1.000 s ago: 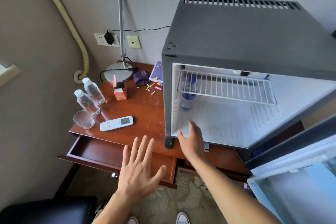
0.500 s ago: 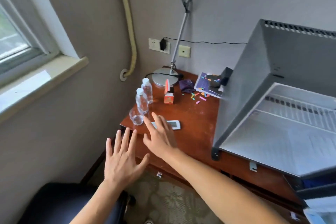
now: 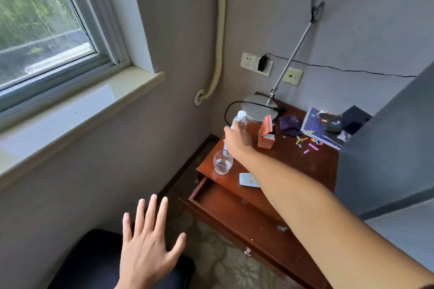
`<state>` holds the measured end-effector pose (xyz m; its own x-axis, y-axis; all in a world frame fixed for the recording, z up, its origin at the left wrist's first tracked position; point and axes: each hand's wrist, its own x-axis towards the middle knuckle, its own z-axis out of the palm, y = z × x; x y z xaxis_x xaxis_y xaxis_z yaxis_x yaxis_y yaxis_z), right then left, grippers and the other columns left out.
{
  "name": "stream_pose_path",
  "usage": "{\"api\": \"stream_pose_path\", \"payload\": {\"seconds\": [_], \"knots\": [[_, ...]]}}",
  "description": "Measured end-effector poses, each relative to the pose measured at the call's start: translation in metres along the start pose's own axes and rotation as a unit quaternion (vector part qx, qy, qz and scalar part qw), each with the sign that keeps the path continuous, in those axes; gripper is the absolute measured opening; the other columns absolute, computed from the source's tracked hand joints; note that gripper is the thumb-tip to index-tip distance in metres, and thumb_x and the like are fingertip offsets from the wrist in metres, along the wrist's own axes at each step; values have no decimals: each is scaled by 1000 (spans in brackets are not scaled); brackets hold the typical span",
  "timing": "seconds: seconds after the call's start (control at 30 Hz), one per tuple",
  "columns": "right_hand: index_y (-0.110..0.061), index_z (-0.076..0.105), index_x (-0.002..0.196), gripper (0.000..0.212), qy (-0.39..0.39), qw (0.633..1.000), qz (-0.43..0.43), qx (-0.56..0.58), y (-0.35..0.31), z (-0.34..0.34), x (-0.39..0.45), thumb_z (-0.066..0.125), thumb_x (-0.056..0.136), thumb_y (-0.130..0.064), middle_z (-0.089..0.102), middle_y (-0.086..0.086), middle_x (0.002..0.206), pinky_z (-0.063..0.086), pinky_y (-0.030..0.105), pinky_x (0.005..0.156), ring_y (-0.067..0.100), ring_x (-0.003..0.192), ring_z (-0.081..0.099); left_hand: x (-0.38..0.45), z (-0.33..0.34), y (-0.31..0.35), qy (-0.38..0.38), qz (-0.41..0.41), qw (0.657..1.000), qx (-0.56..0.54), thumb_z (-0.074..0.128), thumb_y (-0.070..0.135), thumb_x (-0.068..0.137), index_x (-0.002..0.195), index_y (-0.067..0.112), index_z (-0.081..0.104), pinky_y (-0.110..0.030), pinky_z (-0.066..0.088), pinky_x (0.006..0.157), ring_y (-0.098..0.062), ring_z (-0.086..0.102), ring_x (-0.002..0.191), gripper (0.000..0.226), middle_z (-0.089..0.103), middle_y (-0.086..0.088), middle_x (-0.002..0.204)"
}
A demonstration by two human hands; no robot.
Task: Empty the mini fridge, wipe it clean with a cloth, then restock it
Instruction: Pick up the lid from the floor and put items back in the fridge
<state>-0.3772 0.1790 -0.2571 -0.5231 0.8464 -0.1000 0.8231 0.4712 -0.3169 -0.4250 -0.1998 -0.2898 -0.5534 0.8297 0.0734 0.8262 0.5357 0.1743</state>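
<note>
Since half a second ago the right hand (image 3: 237,139) has left the spot above the remote control (image 3: 249,180) and reached further back on the surface (image 3: 293,162), where it now closes on a water bottle (image 3: 240,122); the view has also swung left, so the window (image 3: 44,19) fills the upper left and only the grey side of the mini fridge (image 3: 385,148) shows at the right edge.

At the lower left, the left hand (image 3: 148,248) hovers flat and holds nothing, fingers spread wide, above a dark seat (image 3: 94,263). It sat higher in the frame half a second ago, beside the right hand.

Further right, a clear glass (image 3: 222,164) stands near the surface's front left corner, just in front of the right hand. That hand's grip curls round the bottle's body, seen from the back, so how the fingertips meet cannot be told. The bottle stands upright, long axis vertical, white cap pointing up, at the surface's rear left near the lamp base (image 3: 259,108). A second bottle stood beside it earlier; now the hand covers that spot and I cannot tell it apart. Below, the drawer (image 3: 225,209) hangs open.

Right of the bottle an orange carton (image 3: 266,135) stands with its flap raised. Beyond it lie a purple cloth (image 3: 290,124), scattered coloured bits (image 3: 310,145) and a booklet (image 3: 317,129), beside the mini fridge.
</note>
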Motion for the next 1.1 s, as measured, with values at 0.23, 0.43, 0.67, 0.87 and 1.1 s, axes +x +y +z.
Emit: {"api": "stream_pose_path", "payload": {"seconds": [0.23,0.43,0.67,0.87,1.1], "knots": [[-9,56,124,38,83,995,-40,-48,19,-30,-19,33,101,-30,56,17,125,44,48,91,41,114,55,18,-5,-2,9,31,999,-9,49,72,81,163,22,28,-63,18,122,-29,14,158,98,22,-3,170],[-8,66,104,14,164,980,-70,-94,37,-99,-91,58,93,-8,52,16,113,48,43,72,41,108,55,62,-26,73,22,168,984,-54,65,65,77,163,15,23,-57,15,126,-30,9,159,108,21,-8,170],[-17,55,93,26,141,988,19,60,76,-140,-225,44,80,-37,53,0,99,40,38,67,25,90,54,87,-38,225,-112,228,932,-258,83,33,80,160,14,22,-42,50,98,-29,53,137,102,46,-8,156],[-31,59,132,49,241,964,63,89,133,-121,-347,56,89,-8,55,-9,132,48,27,93,15,117,55,35,-17,310,-218,240,886,-331,64,33,86,109,27,49,-41,48,70,-34,68,94,28,71,6,91],[-45,36,148,85,200,863,325,331,220,-60,-446,74,76,-21,50,-18,147,51,36,104,10,127,57,-26,1,384,-328,313,844,-287,81,54,73,115,37,53,-37,53,76,-12,66,87,53,71,14,94]]}}
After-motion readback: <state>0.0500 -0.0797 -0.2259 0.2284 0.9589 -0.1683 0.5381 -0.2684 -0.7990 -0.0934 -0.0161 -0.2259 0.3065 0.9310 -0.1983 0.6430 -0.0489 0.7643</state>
